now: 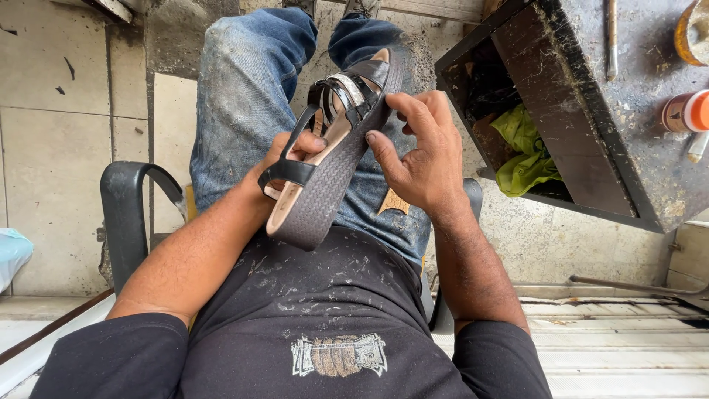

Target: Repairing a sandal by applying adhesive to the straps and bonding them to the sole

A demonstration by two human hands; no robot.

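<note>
The person sat on a chair [125,214] with the wedge sandal [332,148] raised over the lap, turned on its side so that the woven grey edge of the sole faced the camera and the black straps faced away to the left; held that way, the whole side of the sole could be looked over, and this seemed the reason for the tilt. The left hand [284,159] came from beneath and behind the heel end, its grip closed on the sandal with the thumb lying by the black heel strap [289,171], so it appeared to carry most of the weight. The right hand [421,151] met the sandal from the other side, near its middle: the thumb pressed on the textured sole edge and the fingers curled over the top rim, a narrow pinching grip that steadied the sandal. The sandal thus ran diagonally between the two grips, toe end up and away over the blue jeans [251,81]. To the right stood a dark, dusty tabletop [635,140] with an open shelf below holding a green cloth [526,151].
</note>
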